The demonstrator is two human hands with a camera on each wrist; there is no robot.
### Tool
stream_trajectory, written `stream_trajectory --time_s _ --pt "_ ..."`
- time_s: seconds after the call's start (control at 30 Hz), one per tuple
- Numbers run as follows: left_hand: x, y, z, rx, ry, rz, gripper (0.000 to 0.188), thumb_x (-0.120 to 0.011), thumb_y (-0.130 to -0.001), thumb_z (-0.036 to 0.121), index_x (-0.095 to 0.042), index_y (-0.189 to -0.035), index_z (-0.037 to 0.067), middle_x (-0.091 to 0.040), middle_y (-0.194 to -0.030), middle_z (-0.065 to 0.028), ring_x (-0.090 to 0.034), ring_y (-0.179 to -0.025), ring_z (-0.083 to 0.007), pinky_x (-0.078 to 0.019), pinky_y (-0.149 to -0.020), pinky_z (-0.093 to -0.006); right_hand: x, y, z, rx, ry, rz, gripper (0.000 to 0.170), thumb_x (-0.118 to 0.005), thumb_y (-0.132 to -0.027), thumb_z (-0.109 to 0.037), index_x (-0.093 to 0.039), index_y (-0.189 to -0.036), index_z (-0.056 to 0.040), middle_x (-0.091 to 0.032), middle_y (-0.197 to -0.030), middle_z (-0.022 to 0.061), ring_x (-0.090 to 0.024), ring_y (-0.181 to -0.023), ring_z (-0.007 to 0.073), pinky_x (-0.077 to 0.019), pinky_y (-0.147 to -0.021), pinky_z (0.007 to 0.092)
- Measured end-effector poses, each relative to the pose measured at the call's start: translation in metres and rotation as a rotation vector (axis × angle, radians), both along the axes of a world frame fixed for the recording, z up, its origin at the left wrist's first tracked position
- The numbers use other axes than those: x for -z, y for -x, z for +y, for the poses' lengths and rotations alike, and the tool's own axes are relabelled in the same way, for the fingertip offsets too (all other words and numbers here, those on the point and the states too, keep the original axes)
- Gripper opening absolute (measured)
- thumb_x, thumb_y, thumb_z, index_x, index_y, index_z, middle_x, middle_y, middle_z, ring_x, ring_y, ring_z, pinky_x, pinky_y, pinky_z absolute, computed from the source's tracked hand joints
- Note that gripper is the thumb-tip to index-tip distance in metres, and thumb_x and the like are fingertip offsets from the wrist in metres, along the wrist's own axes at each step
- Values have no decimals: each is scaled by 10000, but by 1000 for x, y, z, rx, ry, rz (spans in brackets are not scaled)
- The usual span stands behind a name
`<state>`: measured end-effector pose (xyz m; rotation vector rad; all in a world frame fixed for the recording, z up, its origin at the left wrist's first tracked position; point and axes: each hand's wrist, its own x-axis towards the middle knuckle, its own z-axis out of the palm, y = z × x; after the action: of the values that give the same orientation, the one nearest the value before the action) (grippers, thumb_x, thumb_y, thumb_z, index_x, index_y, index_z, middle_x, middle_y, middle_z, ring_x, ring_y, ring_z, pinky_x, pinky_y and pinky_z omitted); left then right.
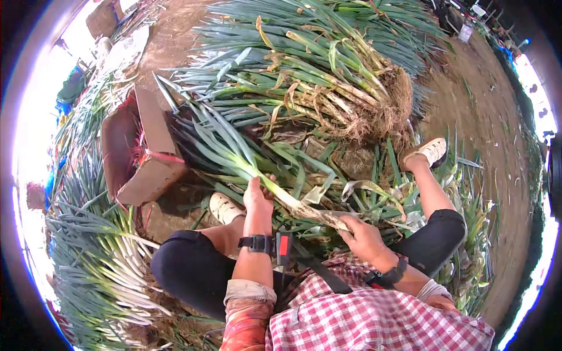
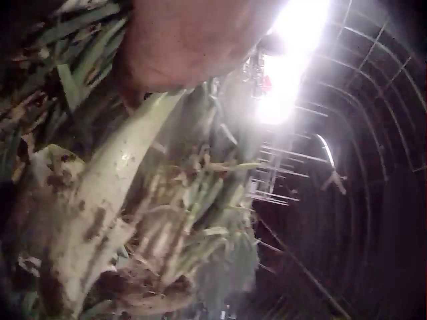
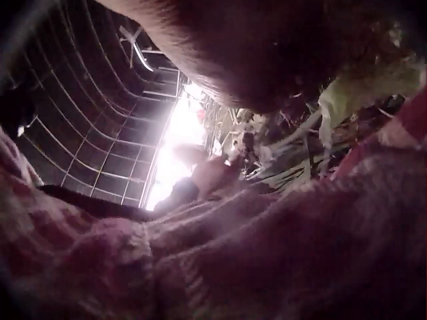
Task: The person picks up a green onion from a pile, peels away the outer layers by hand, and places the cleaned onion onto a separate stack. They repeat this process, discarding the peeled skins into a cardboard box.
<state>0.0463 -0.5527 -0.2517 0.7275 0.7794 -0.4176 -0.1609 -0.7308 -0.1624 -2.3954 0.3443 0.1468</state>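
Note:
A large green onion [image 1: 288, 200] lies slantwise across both hands, its leaves fanning up and to the left. My left hand [image 1: 259, 198] grips it where the pale stem turns green. At the dirty root end, my right hand [image 1: 364, 240] pinches the stem between thumb and fingers. In the left wrist view the soil-marked white stem [image 2: 119, 160] runs down from under the left hand [image 2: 193, 43]. The right wrist view shows the right hand [image 3: 220, 50] dark and close, with its fingertips hidden.
A big pile of unpeeled green onions [image 1: 345, 96] with roots lies ahead. An open cardboard box [image 1: 158, 126] stands front left. Cleaned white-stemmed onions [image 1: 126, 263] are stacked at the left. Stripped leaves [image 1: 374, 202] litter the ground between the person's feet.

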Motion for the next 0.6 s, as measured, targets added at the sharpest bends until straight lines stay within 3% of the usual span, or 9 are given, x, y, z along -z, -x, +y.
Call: stream_trajectory --time_s 0.07,0.2,0.33,0.4,0.43,0.47,0.57,0.6 --pt "13 8 -5 -19 -18 44 208 -399 -831 126 -397 -993 -3 -520 -856 -161 -565 -730 -306 -503 -635 -401 -1 3 -4 -63 63 41 303 -543 -784 -245 -494 -1049 -104 -587 -887 146 -574 -716 344 -463 -613 427" --pt "19 -2 -10 -84 48 46 228 -387 -812 87 -373 -1014 -18 -506 -881 -186 -553 -754 -319 -504 -672 -430 -1 0 -2 -25 155 86 311 -550 -777 -248 -506 -1025 -65 -586 -824 179 -573 -716 347 -463 -604 424" --pt "12 -8 -9 -83 -37 66 246 -347 -806 75 -370 -1012 -58 -513 -872 -196 -558 -743 -337 -512 -663 -450 7 2 5 -8 90 80 272 -538 -799 -244 -528 -975 -36 -580 -734 177 -582 -656 315 -466 -577 386" --pt "12 -7 -8 -85 22 232 262 -334 -807 81 -380 -1015 -72 -529 -851 -192 -574 -711 -337 -520 -607 -437 8 -2 11 104 -342 118 237 -518 -826 -237 -549 -916 -20 -552 -651 144 -562 -578 235 -456 -546 343" --pt "13 -1 -10 -23 87 261 162 -370 -806 27 -424 -942 -42 -544 -852 -199 -586 -674 -302 -527 -525 -384 5 -4 14 90 -375 113 225 -495 -851 -232 -566 -861 -19 -527 -609 74 -497 -526 143 -422 -502 268" --pt "48 4 -7 126 168 271 174 -369 -778 12 -467 -908 -49 -555 -829 -189 -587 -673 -296 -515 -514 -405 5 -9 14 92 -376 115 225 -495 -851 -232 -566 -861 -19 -527 -609 74 -497 -526 143 -422 -502 268" --pt "9 48 -19 472 72 244 197 -420 -759 36 -527 -904 -42 -572 -805 -150 -588 -695 -291 -511 -579 -414 8 -25 7 530 -1153 356 240 -489 -864 -264 -557 -814 -39 -504 -618 7 -383 -426 69 -292 -387 193" --pt "8 68 -25 559 108 243 207 -445 -759 57 -545 -913 -37 -578 -805 -138 -589 -707 -290 -508 -612 -400 8 -31 7 527 -1151 350 240 -489 -864 -264 -557 -814 -39 -504 -618 7 -383 -426 69 -292 -387 193"
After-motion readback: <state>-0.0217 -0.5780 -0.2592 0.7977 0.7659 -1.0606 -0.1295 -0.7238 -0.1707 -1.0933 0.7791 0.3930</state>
